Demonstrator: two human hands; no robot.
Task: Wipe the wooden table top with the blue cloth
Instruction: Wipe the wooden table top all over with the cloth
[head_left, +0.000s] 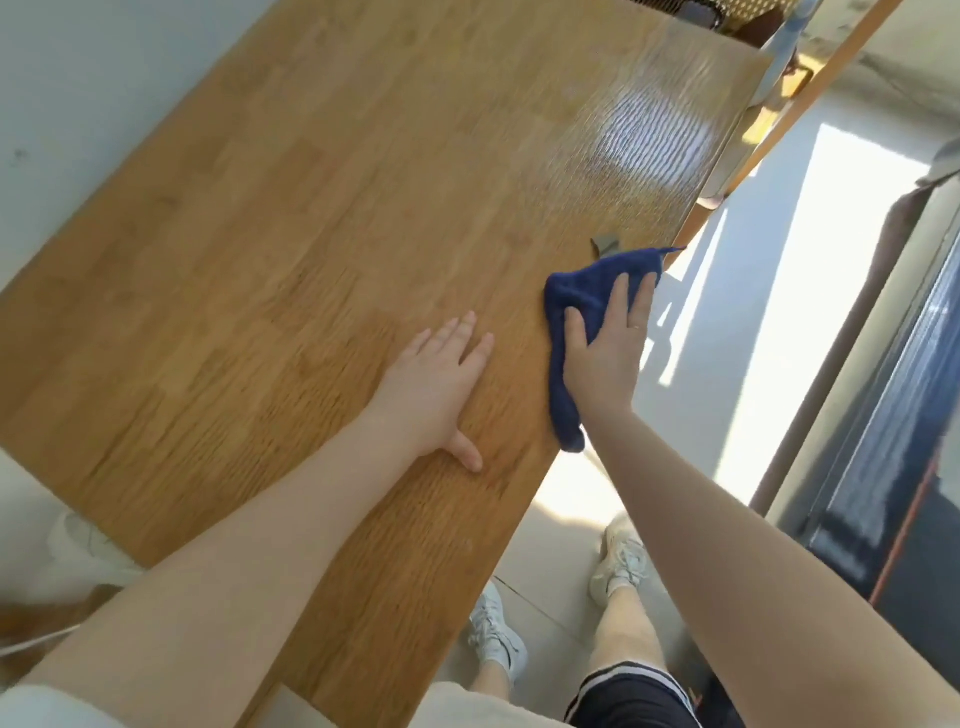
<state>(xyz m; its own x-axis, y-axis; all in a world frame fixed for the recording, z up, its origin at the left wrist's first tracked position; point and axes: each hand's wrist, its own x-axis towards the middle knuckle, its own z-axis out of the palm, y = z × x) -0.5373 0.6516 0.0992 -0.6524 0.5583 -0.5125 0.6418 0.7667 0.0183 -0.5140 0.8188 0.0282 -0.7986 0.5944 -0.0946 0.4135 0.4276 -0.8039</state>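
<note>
A long wooden table top (311, 234) runs from the lower middle up to the far right. The blue cloth (582, 291) lies near the table's right edge, partly folded, with one end hanging toward the edge. My right hand (608, 348) presses flat on the cloth with straight fingers. My left hand (436, 384) rests flat on the bare wood to the left of the cloth, fingers spread.
A small grey scrap (605, 244) lies on the table just beyond the cloth. Glare shines on the far right part of the top. A wooden chair frame (789, 114) stands past the right edge. A white wall (78, 104) borders the left side. My feet stand on pale floor.
</note>
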